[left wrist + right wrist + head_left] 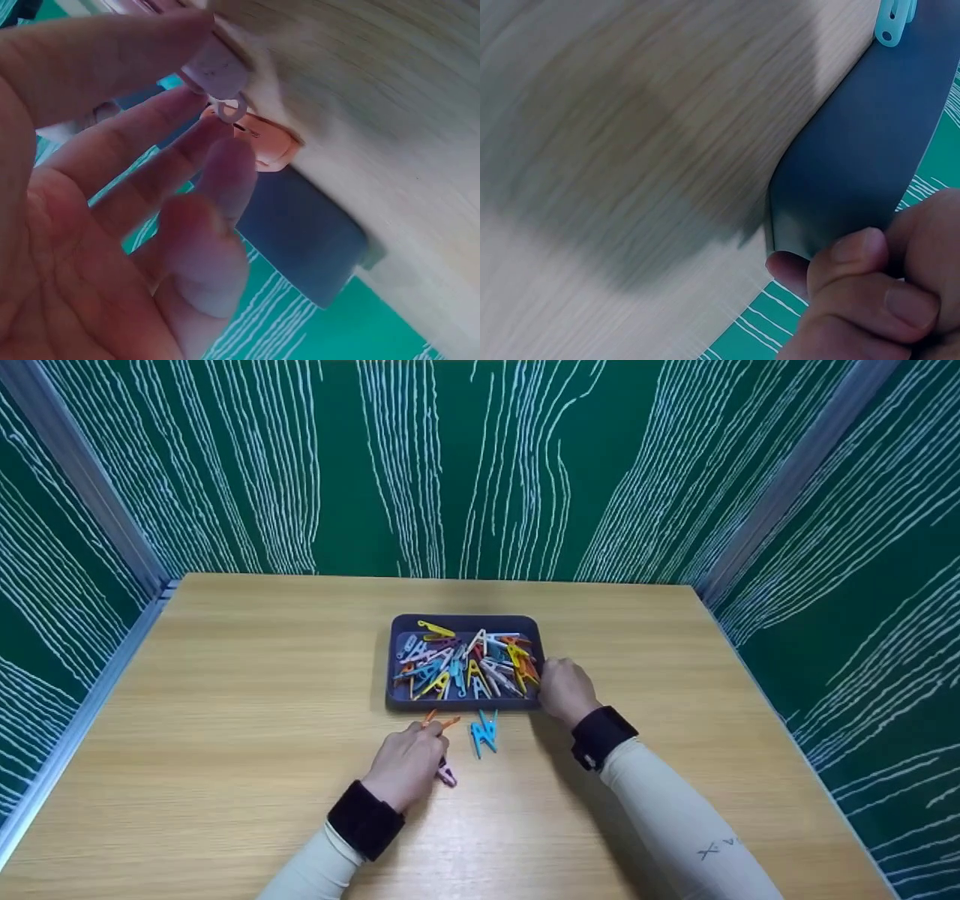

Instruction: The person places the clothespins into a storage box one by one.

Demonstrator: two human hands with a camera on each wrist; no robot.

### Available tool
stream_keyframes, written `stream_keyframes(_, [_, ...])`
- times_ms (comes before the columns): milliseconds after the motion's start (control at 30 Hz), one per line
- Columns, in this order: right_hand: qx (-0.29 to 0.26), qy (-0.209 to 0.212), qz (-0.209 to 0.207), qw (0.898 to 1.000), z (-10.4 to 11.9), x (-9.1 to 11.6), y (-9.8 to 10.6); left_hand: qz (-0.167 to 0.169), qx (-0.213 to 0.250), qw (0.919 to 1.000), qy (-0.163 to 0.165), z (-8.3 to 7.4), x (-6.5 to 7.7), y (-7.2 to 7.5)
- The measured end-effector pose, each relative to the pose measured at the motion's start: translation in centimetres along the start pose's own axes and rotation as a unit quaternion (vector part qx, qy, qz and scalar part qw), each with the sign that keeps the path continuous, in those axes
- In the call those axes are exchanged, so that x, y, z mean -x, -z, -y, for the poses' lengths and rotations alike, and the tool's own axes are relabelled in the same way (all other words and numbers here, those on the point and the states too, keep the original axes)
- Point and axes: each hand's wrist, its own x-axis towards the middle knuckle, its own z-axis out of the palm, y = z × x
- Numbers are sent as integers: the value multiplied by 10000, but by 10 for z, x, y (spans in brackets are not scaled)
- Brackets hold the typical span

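Note:
A dark grey tray (461,705) holds a heap of clothespins (457,664) in several colours. My right hand (568,690) grips the tray at its near right corner, its fingers curled against the wall in the right wrist view. In front of the tray my left hand (406,761) is low over the table and pinches a pale pink clothespin (217,71) between thumb and fingers; part of it is hidden behind the thumb. Just beyond the left fingertips lies an orange clothespin (450,723). Light-blue clothespins (484,733) lie on the table between the two hands.
The wooden table (247,697) extends around the tray on all sides. Green panels (480,472) with white wavy lines stand behind it and at both sides, with grey metal posts (795,472) at the corners.

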Motion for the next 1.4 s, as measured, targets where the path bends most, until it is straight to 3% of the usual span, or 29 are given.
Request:
stream_keyframes(200, [5,56,-51,10000,-1,0,0,24,180,9998,58,0,1,0])
stream_keyframes(467, [-34,-68,160,9998,0,-1,-1,731,754,9940,311,-1,1,3])
stream_keyframes(600, [-20,-48,134,9999,1,-1,-1,516,955,9930,460,0,-2,4])
stream_keyframes(833, [47,-6,60,10000,2,-1,-1,48,1416,9845,1035,8,-12,13])
stream_keyframes(1033, [23,-23,-65,10000,2,1,-2,-414,1317,9807,1388,19,-25,24])
stream_keyframes(1400, [27,-71,-95,9999,3,1,-1,-327,1028,9716,2106,35,-57,39])
